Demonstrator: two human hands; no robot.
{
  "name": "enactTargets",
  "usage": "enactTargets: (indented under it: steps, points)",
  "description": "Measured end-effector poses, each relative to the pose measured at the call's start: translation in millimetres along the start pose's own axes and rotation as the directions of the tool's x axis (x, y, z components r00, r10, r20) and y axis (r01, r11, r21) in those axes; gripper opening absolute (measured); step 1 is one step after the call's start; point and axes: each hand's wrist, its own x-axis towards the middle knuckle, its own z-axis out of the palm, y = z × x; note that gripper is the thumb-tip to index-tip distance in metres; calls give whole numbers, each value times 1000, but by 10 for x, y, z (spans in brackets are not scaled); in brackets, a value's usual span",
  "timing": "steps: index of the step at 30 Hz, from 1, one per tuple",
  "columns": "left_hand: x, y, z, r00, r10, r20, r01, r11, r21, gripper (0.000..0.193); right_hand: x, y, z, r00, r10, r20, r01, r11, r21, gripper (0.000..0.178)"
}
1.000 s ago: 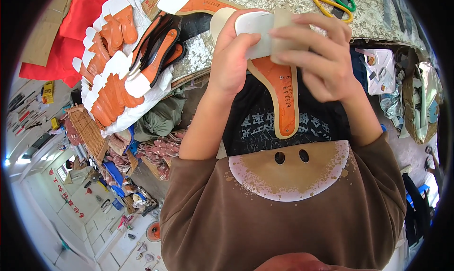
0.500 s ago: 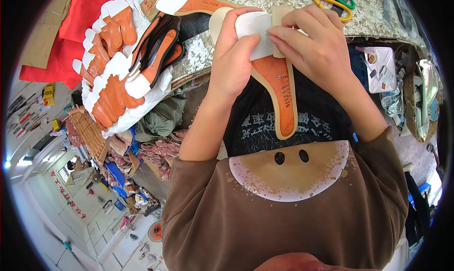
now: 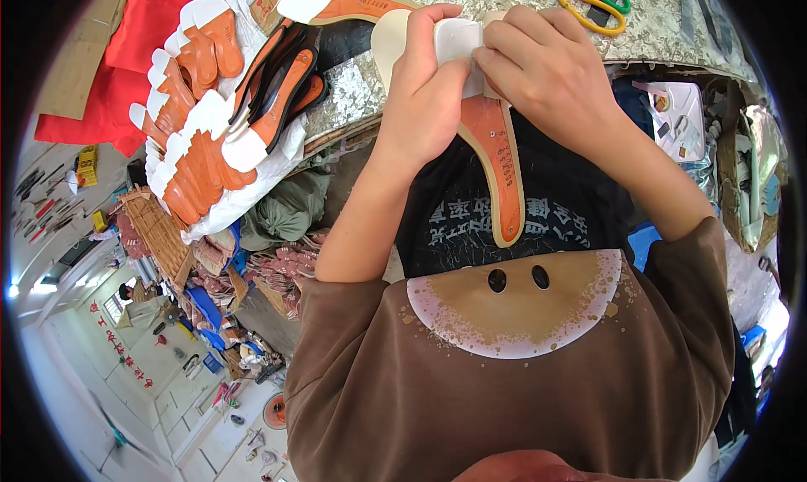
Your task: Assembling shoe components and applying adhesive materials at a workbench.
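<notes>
Up in front of me I hold a shoe insole (image 3: 494, 158), orange at its narrow heel end, which points toward me, and white at its broad front. Cream lining sticks out around its edge. My left hand (image 3: 420, 104) grips the broad front from the left, thumb on the white face (image 3: 458, 41). On the other side, the fingers of my right hand (image 3: 551, 83) are pinched on the front's right edge, where a bit of cream lining shows above the fingertips. Just beyond my left hand, a similar insole (image 3: 361, 3) lies on the worktable (image 3: 349, 104).
Rows of orange-and-white insoles (image 3: 206, 163) lie on white sheeting at the left, beside several black-edged ones (image 3: 290, 95). Yellow-handled scissors (image 3: 588, 10) and a green handle sit at the far right. Beyond my right arm stands a white tray (image 3: 679, 125) with small items.
My right fingers have come in closer over the insole's right edge and cover more of it. The cream flap there shows less. The insole has turned and tilted slightly.
</notes>
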Motion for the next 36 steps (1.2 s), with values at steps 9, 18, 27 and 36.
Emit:
enactTargets:
  steps: [9,18,27,36]
  points:
    - [17,-32,0,998,-20,61,19,1000,18,47,-8,44,112,982,-179,56,181,983,-31,15]
    - [21,-27,-25,998,-19,67,18,1000,11,53,-266,446,220,921,1,390,-155,918,365,47]
    - [11,-162,-69,996,-33,82,59,940,-337,56,-919,555,266,716,685,139,-383,217,898,8]
    - [59,-346,-41,998,-54,-10,30,694,-720,49,-1137,390,171,585,758,287,-441,1,897,17]
